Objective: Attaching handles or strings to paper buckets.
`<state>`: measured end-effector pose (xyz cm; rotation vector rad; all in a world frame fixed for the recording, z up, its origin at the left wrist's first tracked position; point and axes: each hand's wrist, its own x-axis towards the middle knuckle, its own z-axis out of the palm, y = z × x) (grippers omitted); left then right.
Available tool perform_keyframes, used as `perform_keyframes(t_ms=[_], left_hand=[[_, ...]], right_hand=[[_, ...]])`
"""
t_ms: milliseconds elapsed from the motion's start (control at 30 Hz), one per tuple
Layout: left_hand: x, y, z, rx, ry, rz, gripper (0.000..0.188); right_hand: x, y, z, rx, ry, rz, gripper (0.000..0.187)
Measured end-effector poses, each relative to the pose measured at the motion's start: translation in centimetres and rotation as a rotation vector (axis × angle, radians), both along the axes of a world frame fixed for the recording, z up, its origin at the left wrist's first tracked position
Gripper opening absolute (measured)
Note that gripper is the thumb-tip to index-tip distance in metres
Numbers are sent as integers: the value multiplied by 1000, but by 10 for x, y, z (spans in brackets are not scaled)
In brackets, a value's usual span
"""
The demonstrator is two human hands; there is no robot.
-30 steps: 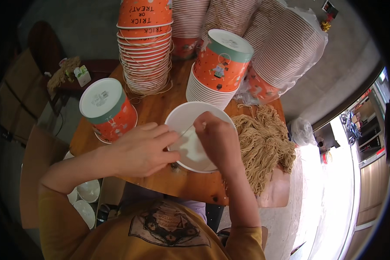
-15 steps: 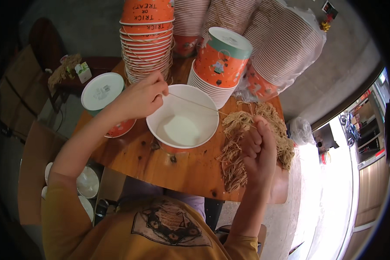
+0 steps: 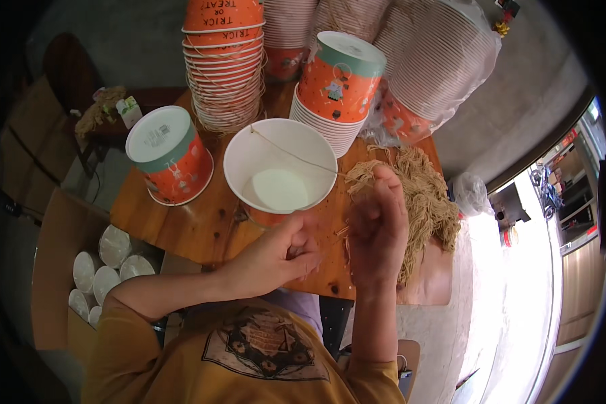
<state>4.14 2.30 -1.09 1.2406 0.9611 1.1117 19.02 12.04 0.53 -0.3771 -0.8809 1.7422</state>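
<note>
A white-lined paper bucket (image 3: 281, 182) stands mouth up on the wooden table in front of me. A thin tan string (image 3: 296, 159) lies across its mouth, from the far left rim over the right rim toward the string pile. My left hand (image 3: 283, 256) is just below the bucket's near edge, fingers half curled and apart, with nothing visible in them. Beside the tan string pile (image 3: 421, 202), my right hand (image 3: 379, 225) is raised with bent fingers, partly smeared by motion. Whether it holds a string end is hidden.
An upside-down orange bucket (image 3: 175, 161) stands at the left. Behind are a stack of orange buckets strung with cords (image 3: 223, 74), another bucket stack (image 3: 340, 87) and plastic-wrapped stacks (image 3: 444, 67). At lower left, a cardboard box (image 3: 57, 249) holds several white cups.
My left hand has let go of the string at the bucket's far left rim and come down toward me. The string now hangs slack across the mouth. My right hand has shifted slightly left.
</note>
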Motion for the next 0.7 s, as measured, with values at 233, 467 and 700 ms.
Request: perform_keyframes(t_ms=[233, 467, 700], left_hand=[[-8, -3, -21, 121, 213, 117, 24], [-8, 1, -7, 221, 531, 174, 15], [-12, 1, -1, 169, 474, 183, 18]], right_hand=[[25, 21, -42, 64, -513, -226, 18], [22, -32, -45, 504, -722, 38, 37], [18, -33, -51, 604, -816, 9, 13]])
